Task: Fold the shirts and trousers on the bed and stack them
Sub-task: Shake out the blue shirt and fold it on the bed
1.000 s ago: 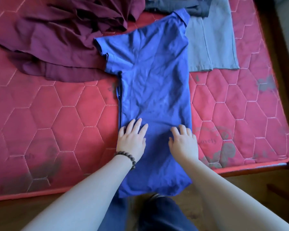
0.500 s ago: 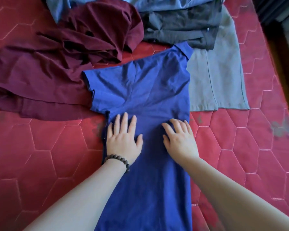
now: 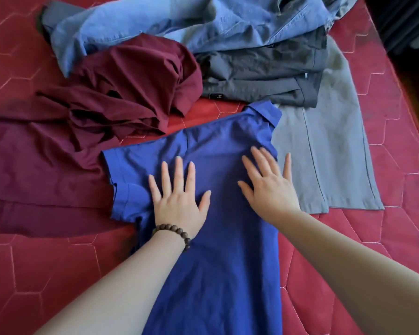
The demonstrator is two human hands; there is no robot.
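**Both palms flat on the blue polo shirt**

From the left, a maroon garment [image 3: 65,151] lies crumpled and spread across the red quilted mattress [image 3: 34,274], its folds bunched up toward the middle of the bed. One edge of it runs just under the left sleeve of the blue polo shirt [image 3: 215,250].

The polo shirt lies in the middle of the bed, folded lengthways into a long strip, its collar pointing away from the person and its short left sleeve sticking out to the side. The left hand [image 3: 179,201], with a brown beaded bracelet [image 3: 173,232] at the wrist, presses flat on the shirt just beside that sleeve; the fingers are straight and spread, holding nothing. The right hand [image 3: 270,187] presses flat on the shirt's right side near the folded edge, fingers also straight and fanned wide, its little finger reaching over the edge above the grey cloth beyond.

Behind the shirt, at the far side of the bed, light blue jeans [image 3: 179,22] lie in a loose heap. In front of them sits a folded dark grey shirt [image 3: 264,73], touching the polo's collar. To the right a pale grey garment [image 3: 329,153] lies flat, tucked partly under the dark grey shirt and the polo's right edge.
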